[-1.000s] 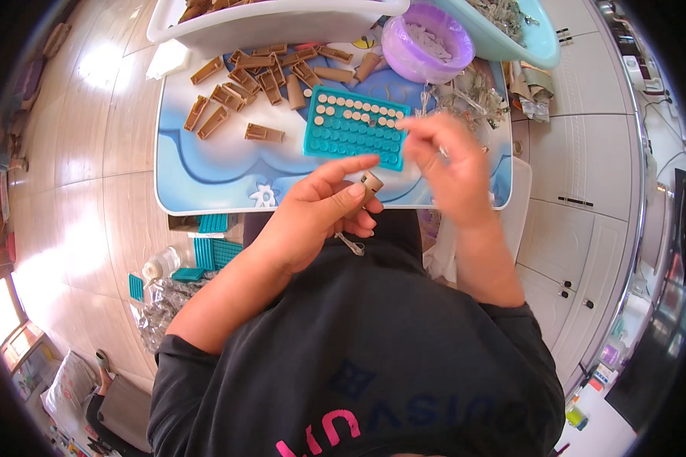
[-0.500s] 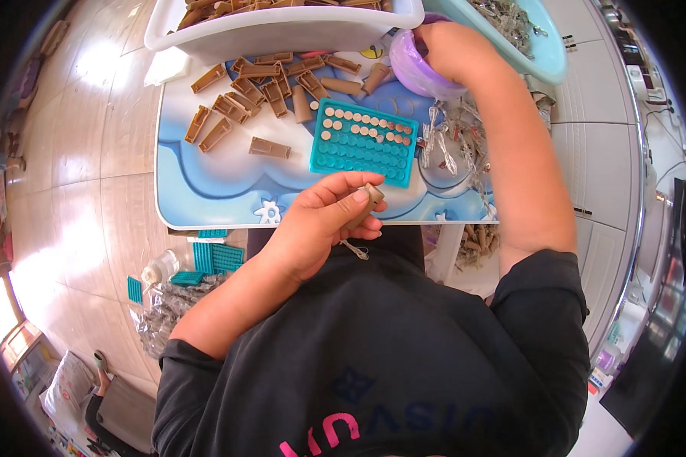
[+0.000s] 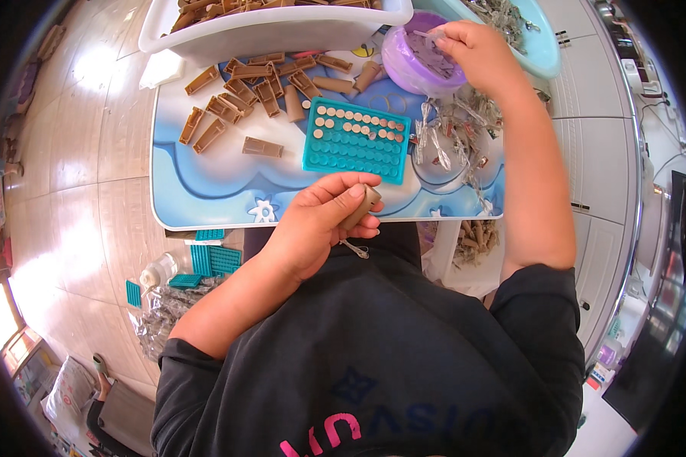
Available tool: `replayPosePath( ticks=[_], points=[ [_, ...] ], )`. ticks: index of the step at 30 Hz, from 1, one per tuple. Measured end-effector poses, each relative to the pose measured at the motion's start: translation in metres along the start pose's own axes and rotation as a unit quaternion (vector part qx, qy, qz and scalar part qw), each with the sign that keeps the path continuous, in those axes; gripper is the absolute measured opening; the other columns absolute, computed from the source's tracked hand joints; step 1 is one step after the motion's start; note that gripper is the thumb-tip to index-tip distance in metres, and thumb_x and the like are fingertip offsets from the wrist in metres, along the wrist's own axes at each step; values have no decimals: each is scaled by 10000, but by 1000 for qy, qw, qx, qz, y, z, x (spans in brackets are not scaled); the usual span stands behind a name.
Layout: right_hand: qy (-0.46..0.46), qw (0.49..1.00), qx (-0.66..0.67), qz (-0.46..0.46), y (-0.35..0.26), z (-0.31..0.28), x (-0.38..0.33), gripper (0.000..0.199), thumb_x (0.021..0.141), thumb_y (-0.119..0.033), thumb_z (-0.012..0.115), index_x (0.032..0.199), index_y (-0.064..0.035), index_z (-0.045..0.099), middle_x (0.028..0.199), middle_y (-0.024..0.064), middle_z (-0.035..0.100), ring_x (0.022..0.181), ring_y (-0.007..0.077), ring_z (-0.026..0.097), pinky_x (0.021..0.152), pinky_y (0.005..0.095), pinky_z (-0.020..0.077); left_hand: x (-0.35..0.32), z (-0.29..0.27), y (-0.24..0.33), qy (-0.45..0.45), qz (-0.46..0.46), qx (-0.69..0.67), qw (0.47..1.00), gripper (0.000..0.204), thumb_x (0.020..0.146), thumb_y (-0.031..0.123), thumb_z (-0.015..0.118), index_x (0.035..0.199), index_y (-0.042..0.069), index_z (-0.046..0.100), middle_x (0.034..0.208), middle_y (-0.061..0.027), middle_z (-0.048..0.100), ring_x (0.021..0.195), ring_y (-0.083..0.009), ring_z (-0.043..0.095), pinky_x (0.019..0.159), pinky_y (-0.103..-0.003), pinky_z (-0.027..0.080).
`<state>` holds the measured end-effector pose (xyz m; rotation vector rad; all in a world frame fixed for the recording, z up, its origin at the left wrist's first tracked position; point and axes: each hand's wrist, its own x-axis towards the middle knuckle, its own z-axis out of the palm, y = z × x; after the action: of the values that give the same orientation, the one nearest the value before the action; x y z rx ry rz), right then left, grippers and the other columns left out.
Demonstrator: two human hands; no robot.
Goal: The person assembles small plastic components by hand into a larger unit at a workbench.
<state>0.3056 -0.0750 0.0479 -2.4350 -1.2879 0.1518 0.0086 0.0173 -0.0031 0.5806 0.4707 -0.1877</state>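
My left hand (image 3: 322,212), in front of the table edge, is closed around a brown tapered plastic casing (image 3: 370,199). A thin wire loop (image 3: 356,249) hangs below that hand. At the upper right my right hand (image 3: 482,59) is over the purple bowl (image 3: 399,70), its thumb and fingers pinched on a small translucent grey strip (image 3: 436,35). Similar grey pieces (image 3: 428,59) lie in the bowl. Between the hands sits a teal tray (image 3: 351,164) with round pockets; silver button cells (image 3: 354,116) fill its upper rows in part.
Brown open casings (image 3: 263,147) are scattered on the patterned table (image 3: 206,190). A white bin (image 3: 282,29) of casings stands behind them, a light blue basin (image 3: 545,57) at the far right. Coiled wires (image 3: 438,145) lie right of the tray. Teal trays (image 3: 225,260) and a bottle (image 3: 158,270) are below left.
My right hand has lifted out of the purple bowl with a small grey strip between its fingers. My left hand keeps hold of the brown casing in nearly the same place.
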Motion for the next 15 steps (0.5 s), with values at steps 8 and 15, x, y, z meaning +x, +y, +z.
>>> replayPosePath(
  ticks=[8, 15],
  points=[
    [49, 962, 232, 138, -20, 11, -15, 204, 852, -113, 612, 1038, -35, 644, 810, 10, 644, 704, 75, 565, 650, 223, 472, 0, 0, -2, 10, 0, 7, 1000, 277, 956, 198, 487, 1177, 43, 549, 965, -83, 616, 783, -138, 605, 746, -272, 517],
    [106, 967, 216, 85, -4, 17, -15, 186, 836, -161, 662, 958, -21, 674, 815, -7, 640, 724, 68, 557, 666, 216, 461, 1, 1, -1, 14, -8, -1, 1000, 307, 957, 202, 486, 1207, 30, 530, 973, -88, 617, 791, -142, 610, 745, -268, 516]
  ],
)
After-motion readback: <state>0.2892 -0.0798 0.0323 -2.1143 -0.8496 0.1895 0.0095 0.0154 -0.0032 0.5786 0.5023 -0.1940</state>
